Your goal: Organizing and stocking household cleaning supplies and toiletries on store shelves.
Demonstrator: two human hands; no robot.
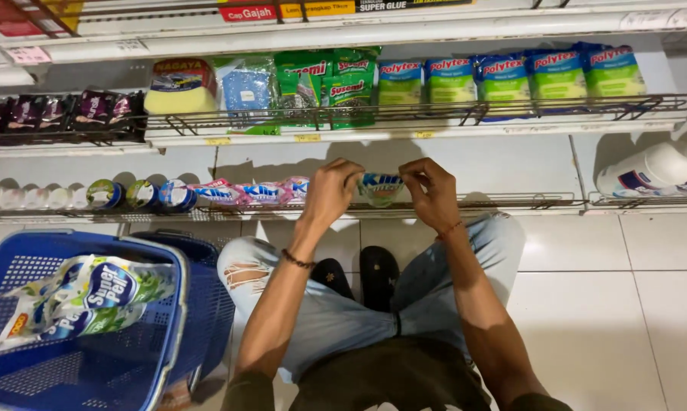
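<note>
I see my left hand (pixel 330 192) and my right hand (pixel 429 192) raised together at the lowest shelf, both pinching one small soft plastic pouch with a white, blue and green face (pixel 380 186); each hand grips one upper corner, fingers curled tight, and the pouch hangs between them just above the thin wire shelf rail (pixel 511 202); left of my left hand a row of pink and blue pouches (pixel 244 193) lies along the same shelf, then round blue-capped tubs (pixel 142 194); above, green packets of scouring pads (pixel 336 85) stand on the next shelf; at my left knee sits a blue plastic shopping basket (pixel 157 335) with white, blue and green refill bags (pixel 85 298) inside.
</note>
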